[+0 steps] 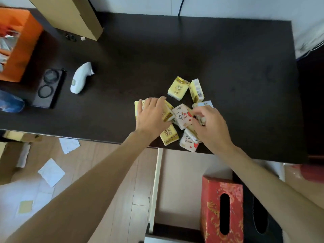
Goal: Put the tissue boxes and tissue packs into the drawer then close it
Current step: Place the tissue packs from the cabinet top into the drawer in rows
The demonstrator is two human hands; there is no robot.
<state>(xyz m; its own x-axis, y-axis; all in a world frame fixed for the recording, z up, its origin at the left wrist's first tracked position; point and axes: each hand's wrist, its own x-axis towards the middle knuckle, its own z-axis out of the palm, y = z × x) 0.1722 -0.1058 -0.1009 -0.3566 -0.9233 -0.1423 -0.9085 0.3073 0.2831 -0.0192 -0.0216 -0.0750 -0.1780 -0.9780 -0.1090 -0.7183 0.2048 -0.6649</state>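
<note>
Several small tissue packs lie in a heap near the dark desk's front edge. My left hand lies spread over yellow packs at the heap's left side, fingers curled around them. My right hand pinches packs at the heap's right side, beside a white pack with red hearts. Two yellow packs lie apart, just behind. Below the desk the drawer stands pulled out. A red patterned tissue box and a black tissue box stand inside it.
On the desk's left lie a white handheld device, a black tray with rings, an orange box and a cardboard box. Loose papers are scattered on the wooden floor.
</note>
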